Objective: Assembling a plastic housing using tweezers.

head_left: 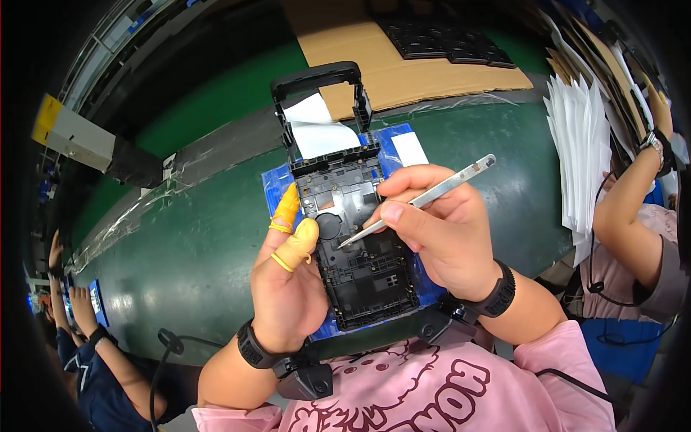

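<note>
A black plastic device housing [360,263] lies in front of me, its inner side up, with ribs, small brass-coloured inserts and a round recess. At its far end a hinged black frame [317,74] stands open, with white paper [320,133] inside it. My left hand [291,281], wearing yellow finger cots on two fingers, grips the housing's left edge. In my right hand [443,230] are metal tweezers [439,190], held between thumb and fingers. Their tips point down at the housing, right of the round recess; whether they pinch anything is too small to tell.
Beneath the housing is a blue plastic-covered pad [273,183] on the green table [201,266]. Cardboard [417,83] with black plastic parts [446,43] lies at the back. White sheets [576,158] stand stacked at right. Other people's arms [626,187] show at both sides.
</note>
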{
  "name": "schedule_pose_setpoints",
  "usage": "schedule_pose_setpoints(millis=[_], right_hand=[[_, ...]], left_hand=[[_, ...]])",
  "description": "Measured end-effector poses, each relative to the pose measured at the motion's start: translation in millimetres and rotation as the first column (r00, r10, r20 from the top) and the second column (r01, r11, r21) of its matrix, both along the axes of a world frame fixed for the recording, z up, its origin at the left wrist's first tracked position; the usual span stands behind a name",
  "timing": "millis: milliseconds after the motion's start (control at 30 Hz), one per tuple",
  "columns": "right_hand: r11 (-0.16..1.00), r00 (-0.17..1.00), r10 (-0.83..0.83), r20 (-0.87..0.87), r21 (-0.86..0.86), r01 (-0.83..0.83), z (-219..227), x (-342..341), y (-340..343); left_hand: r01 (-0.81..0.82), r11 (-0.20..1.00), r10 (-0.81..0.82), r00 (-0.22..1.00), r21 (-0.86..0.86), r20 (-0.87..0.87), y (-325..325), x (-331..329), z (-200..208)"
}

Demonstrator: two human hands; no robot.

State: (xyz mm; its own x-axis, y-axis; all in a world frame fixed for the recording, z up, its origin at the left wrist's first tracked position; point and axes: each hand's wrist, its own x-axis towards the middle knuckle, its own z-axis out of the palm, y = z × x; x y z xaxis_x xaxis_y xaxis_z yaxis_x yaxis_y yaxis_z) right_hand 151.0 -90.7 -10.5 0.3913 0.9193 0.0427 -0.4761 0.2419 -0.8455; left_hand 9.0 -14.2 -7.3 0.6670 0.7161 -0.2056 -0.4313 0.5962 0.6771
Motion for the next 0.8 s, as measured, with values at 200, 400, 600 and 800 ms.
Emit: schedule_pose_setpoints(millis=[200,400,600,800], right_hand=[[1.000,0.999,0.005,0.032,-0.022,-0.005,0.4,-1.9,-0.3],[1.000,0.998,0.005,0.067,-0.025,-0.003,-1.6,-1.4,0.0],[0.999,0.997,0.003,0.076,-0.039,0.000,-0.8,-1.5,0.3],[1.000,0.998,-0.006,0.066,-0.030,0.008,-1.6,-1.7,-0.5]], left_hand=[[0.005,1.000,-0.005,1.000,-0.016,0.014,0.2,-2.6,3.3],[-0.015,1.000,0.015,1.000,-0.003,-0.014,0.4,-2.7,4.4],[-0.020,1.000,0.021,0.999,0.014,-0.039,-0.7,-2.1,6.5],[-0.005,1.000,0.005,1.000,0.000,-0.009,-1.0,-2.4,2.4]])
